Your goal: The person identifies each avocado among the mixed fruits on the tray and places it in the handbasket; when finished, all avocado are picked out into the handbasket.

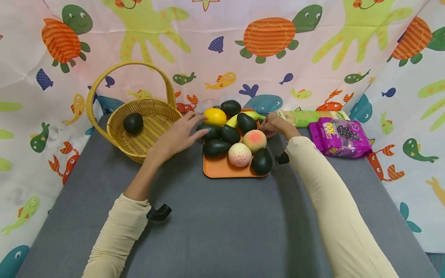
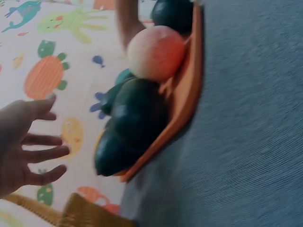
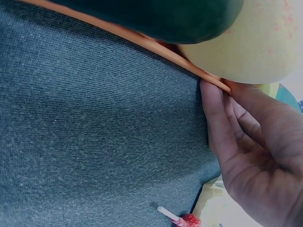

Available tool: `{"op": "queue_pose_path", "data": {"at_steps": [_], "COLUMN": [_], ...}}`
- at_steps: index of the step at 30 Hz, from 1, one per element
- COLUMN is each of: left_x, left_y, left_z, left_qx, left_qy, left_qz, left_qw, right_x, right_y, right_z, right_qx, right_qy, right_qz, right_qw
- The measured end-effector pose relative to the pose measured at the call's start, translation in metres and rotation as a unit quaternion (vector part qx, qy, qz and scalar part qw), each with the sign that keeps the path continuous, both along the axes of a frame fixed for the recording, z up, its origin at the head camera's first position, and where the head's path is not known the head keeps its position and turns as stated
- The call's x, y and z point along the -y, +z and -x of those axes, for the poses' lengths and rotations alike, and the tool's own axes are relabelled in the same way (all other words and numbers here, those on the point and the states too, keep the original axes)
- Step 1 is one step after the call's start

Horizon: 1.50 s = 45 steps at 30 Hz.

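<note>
An orange tray (image 1: 222, 170) holds several dark green avocados (image 1: 215, 148), a yellow lemon (image 1: 214, 116), a banana (image 1: 255, 115), a peach (image 1: 255, 141) and a pale speckled round fruit (image 1: 240, 155). My right hand (image 1: 278, 125) pinches the tray's right rim; in the right wrist view its thumb lies above the edge and fingers below. My left hand (image 1: 177, 135) has its fingers spread and holds nothing. Its fingertips overlap the leftmost avocado and come close to the lemon in the head view, while the left wrist view shows the hand (image 2: 28, 146) apart from the fruit.
Left of the tray stands a yellow wicker basket (image 1: 153, 133) with a tall handle and one avocado (image 1: 133, 123) inside. A purple grape-printed bag (image 1: 344, 138) and a long green packet (image 1: 309, 117) lie at the right. A patterned curtain (image 1: 222, 34) hangs behind the grey table (image 1: 222, 231).
</note>
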State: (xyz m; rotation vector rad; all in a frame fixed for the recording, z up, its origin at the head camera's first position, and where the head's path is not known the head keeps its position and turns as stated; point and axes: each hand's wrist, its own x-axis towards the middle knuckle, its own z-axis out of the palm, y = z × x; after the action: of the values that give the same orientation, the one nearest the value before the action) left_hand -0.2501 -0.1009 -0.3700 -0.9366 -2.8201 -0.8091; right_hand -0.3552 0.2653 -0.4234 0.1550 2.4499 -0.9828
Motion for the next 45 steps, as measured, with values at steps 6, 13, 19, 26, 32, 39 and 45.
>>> {"op": "queue_pose_path", "data": {"at_steps": [6,13,19,26,32,39,45], "left_x": [-0.015,-0.029,-0.042,-0.048,-0.048,-0.048,-0.047], "left_y": [-0.023,-0.033,-0.037,-0.045,-0.046,-0.042,-0.035], "left_z": [-0.005,-0.009,-0.01,-0.013,-0.013,-0.011,-0.006], "left_qx": [0.02,0.019,0.03,-0.005,-0.017,0.003,0.026], "left_qy": [-0.098,-0.127,-0.148,-0.143,-0.134,-0.12,-0.111], "left_qz": [0.049,0.093,0.108,0.126,0.137,0.129,0.11], "left_qw": [0.9937,0.9873,0.9827,0.9816,0.9813,0.9844,0.9874], "right_x": [0.003,0.003,0.001,0.0,0.004,0.007,0.002], "right_y": [-0.001,-0.004,-0.001,0.003,0.005,0.005,0.002], "right_z": [0.0,0.005,0.004,-0.001,-0.001,0.002,-0.002], "right_qx": [0.005,0.015,0.017,0.017,0.013,0.023,0.011], "right_qy": [0.007,0.014,0.018,0.016,0.027,0.021,0.014], "right_qz": [-0.007,-0.022,-0.025,-0.02,-0.019,-0.019,-0.018], "right_qw": [0.9999,0.9995,0.9994,0.9995,0.9994,0.9993,0.9997]}}
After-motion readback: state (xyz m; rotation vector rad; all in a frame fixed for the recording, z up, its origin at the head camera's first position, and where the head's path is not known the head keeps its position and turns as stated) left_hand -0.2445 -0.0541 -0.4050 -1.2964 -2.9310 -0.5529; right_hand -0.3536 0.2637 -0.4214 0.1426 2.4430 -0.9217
